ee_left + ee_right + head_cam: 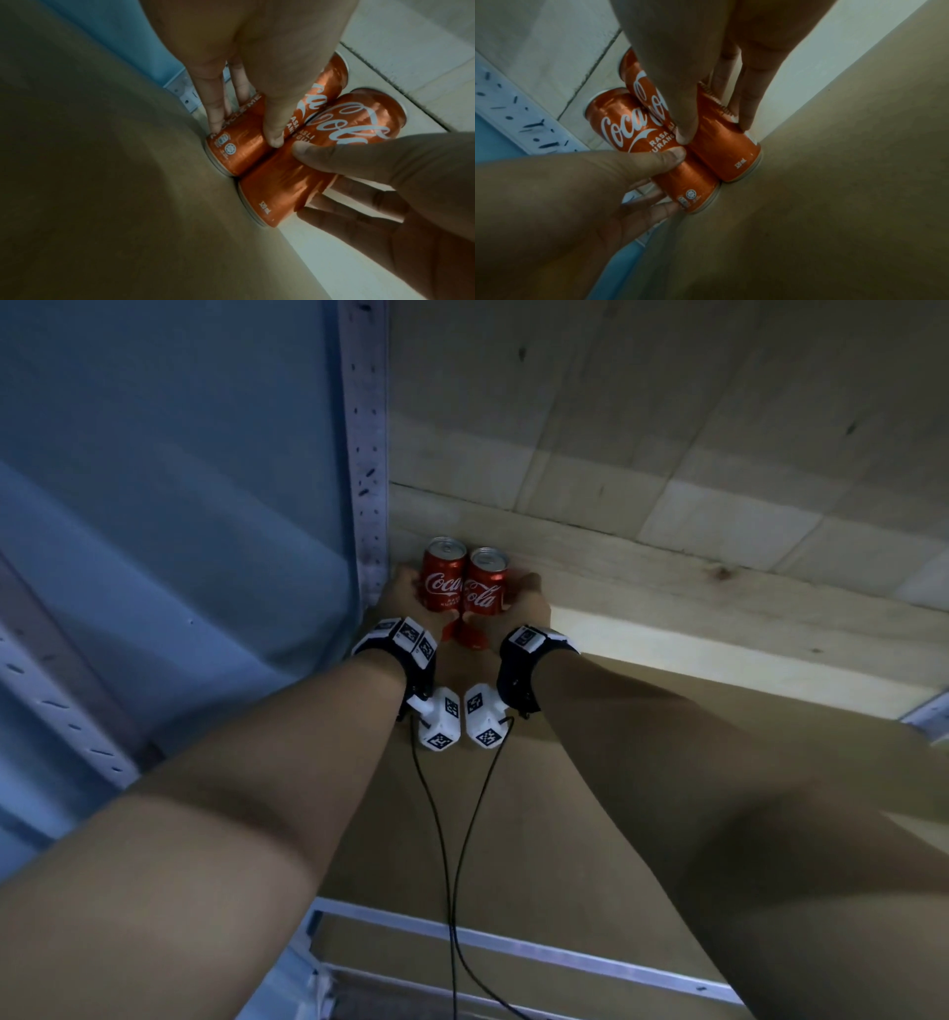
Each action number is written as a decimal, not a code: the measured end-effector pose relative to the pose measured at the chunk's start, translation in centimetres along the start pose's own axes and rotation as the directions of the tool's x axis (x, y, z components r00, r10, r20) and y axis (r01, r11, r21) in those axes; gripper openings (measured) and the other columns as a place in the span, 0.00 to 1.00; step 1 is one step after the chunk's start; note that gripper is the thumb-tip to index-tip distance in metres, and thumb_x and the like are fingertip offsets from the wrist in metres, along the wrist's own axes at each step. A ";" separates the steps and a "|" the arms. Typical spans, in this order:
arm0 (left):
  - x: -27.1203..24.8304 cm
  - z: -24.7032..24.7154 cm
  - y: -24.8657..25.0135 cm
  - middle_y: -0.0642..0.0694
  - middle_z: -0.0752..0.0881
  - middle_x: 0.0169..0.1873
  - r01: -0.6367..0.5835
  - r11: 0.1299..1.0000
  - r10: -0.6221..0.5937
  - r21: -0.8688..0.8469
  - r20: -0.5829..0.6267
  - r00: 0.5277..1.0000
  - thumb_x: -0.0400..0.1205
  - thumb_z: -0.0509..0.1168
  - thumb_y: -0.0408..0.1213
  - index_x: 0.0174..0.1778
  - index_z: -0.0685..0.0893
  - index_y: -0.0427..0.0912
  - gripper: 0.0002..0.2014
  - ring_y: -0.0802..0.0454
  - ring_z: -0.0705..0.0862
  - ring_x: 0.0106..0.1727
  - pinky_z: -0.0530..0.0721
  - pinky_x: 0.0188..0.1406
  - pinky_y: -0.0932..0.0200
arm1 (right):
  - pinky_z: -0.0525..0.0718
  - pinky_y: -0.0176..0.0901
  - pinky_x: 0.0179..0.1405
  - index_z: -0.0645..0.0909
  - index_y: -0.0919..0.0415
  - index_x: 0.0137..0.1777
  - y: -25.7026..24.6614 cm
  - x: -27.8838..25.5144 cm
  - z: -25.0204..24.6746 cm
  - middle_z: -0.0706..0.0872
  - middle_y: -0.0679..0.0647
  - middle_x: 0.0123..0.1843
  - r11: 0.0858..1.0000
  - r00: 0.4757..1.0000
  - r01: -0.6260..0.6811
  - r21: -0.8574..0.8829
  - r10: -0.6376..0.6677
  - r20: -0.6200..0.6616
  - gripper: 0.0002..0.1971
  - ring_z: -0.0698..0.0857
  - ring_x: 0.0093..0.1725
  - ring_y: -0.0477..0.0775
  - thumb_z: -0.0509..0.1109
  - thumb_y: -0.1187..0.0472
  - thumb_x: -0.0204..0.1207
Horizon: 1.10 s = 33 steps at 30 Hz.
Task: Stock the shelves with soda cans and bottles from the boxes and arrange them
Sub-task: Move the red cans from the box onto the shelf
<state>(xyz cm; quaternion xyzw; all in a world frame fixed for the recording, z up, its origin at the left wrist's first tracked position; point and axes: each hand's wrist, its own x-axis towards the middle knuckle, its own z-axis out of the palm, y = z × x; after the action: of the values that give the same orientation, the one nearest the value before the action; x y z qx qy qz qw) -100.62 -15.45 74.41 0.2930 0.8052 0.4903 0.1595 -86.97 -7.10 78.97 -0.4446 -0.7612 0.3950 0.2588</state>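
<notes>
Left hand (405, 593) thumb and fingers pinch the left can (442, 580); right hand (529, 603) thumb and fingers pinch the right can (485, 588). Cans upright, touching side by side between the hands, bases on the shelf (642, 721), at the back corner just beside the post (367, 454).
</notes>
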 end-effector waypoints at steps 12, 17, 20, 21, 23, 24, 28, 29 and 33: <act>-6.8 -1.8 1.7 0.53 0.87 0.34 -0.007 0.943 -0.018 0.332 0.073 0.997 0.62 0.66 0.70 0.37 0.84 0.50 0.25 0.56 0.85 0.32 0.88 0.41 0.56 | 0.87 0.56 0.62 0.75 0.57 0.74 3.5 -3.6 -2.9 0.86 0.56 0.66 0.993 0.992 0.026 -0.113 -0.011 0.125 0.28 0.87 0.63 0.61 0.77 0.58 0.76; -11.9 -2.6 3.0 0.56 0.88 0.52 -0.128 0.836 0.053 0.534 0.155 0.987 0.74 0.62 0.68 0.61 0.84 0.60 0.25 0.53 0.86 0.47 0.87 0.52 0.54 | 0.83 0.50 0.69 0.71 0.51 0.81 7.4 -9.4 -8.4 0.81 0.51 0.74 0.949 0.949 0.125 -0.291 -0.029 0.314 0.35 0.83 0.69 0.55 0.77 0.44 0.75; -15.3 -2.6 3.9 0.49 0.84 0.68 -0.094 0.796 -0.075 0.598 0.252 0.965 0.82 0.61 0.66 0.83 0.67 0.58 0.34 0.43 0.86 0.57 0.84 0.53 0.53 | 0.77 0.49 0.75 0.65 0.51 0.86 8.9 -13.3 -12.4 0.76 0.54 0.81 0.835 0.919 0.229 -0.500 -0.017 0.393 0.38 0.78 0.77 0.59 0.69 0.37 0.79; -16.5 -2.5 4.0 0.46 0.82 0.71 -0.116 0.786 -0.057 0.607 0.258 0.964 0.83 0.62 0.65 0.84 0.66 0.54 0.35 0.41 0.85 0.63 0.84 0.57 0.52 | 0.78 0.47 0.74 0.65 0.52 0.86 9.4 -14.6 -13.7 0.77 0.56 0.81 0.812 0.912 0.260 -0.523 -0.029 0.410 0.38 0.79 0.76 0.60 0.69 0.38 0.80; -19.1 -2.4 4.1 0.42 0.79 0.76 -0.161 0.774 -0.003 0.613 0.258 0.966 0.82 0.64 0.64 0.84 0.70 0.50 0.36 0.40 0.79 0.74 0.80 0.68 0.50 | 0.79 0.45 0.69 0.66 0.52 0.85 10.3 -17.0 -16.2 0.81 0.56 0.77 0.793 0.909 0.293 -0.534 -0.058 0.414 0.36 0.82 0.73 0.60 0.70 0.39 0.81; -20.5 -2.4 4.2 0.40 0.75 0.78 -0.173 0.765 0.001 0.621 0.267 0.964 0.81 0.64 0.64 0.84 0.70 0.50 0.37 0.39 0.76 0.77 0.78 0.72 0.48 | 0.79 0.45 0.68 0.66 0.51 0.85 10.9 -18.0 -17.4 0.81 0.55 0.77 0.789 0.910 0.297 -0.538 -0.064 0.409 0.36 0.82 0.72 0.60 0.70 0.39 0.81; -26.3 -1.6 4.6 0.42 0.71 0.81 -0.215 0.755 0.000 0.620 0.328 0.945 0.81 0.64 0.65 0.84 0.68 0.50 0.37 0.40 0.73 0.78 0.75 0.75 0.45 | 0.75 0.50 0.76 0.66 0.49 0.85 14.1 -22.7 -21.7 0.76 0.56 0.80 0.808 0.924 0.246 -0.536 -0.027 0.382 0.38 0.76 0.78 0.60 0.67 0.34 0.78; -27.7 -1.2 4.7 0.42 0.72 0.80 -0.228 0.765 0.016 0.602 0.337 0.941 0.81 0.65 0.65 0.83 0.69 0.49 0.37 0.40 0.74 0.77 0.76 0.74 0.45 | 0.75 0.52 0.76 0.66 0.49 0.85 15.0 -23.9 -22.8 0.76 0.56 0.80 0.808 0.927 0.242 -0.537 -0.029 0.373 0.39 0.76 0.78 0.60 0.66 0.33 0.77; -33.6 0.3 5.9 0.44 0.75 0.76 -0.239 0.789 0.034 0.566 0.348 0.937 0.81 0.66 0.62 0.80 0.74 0.49 0.33 0.41 0.76 0.74 0.77 0.72 0.45 | 0.72 0.46 0.76 0.64 0.50 0.86 17.9 -28.4 -27.1 0.74 0.56 0.82 0.815 0.925 0.228 -0.533 -0.011 0.379 0.37 0.73 0.80 0.60 0.68 0.38 0.81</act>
<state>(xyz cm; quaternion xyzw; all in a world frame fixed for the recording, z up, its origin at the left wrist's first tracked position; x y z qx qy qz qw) -72.47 -34.34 78.48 0.4617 0.8582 0.1667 0.1503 -45.01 -16.81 77.87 -0.3720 -0.9048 0.2071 -0.0038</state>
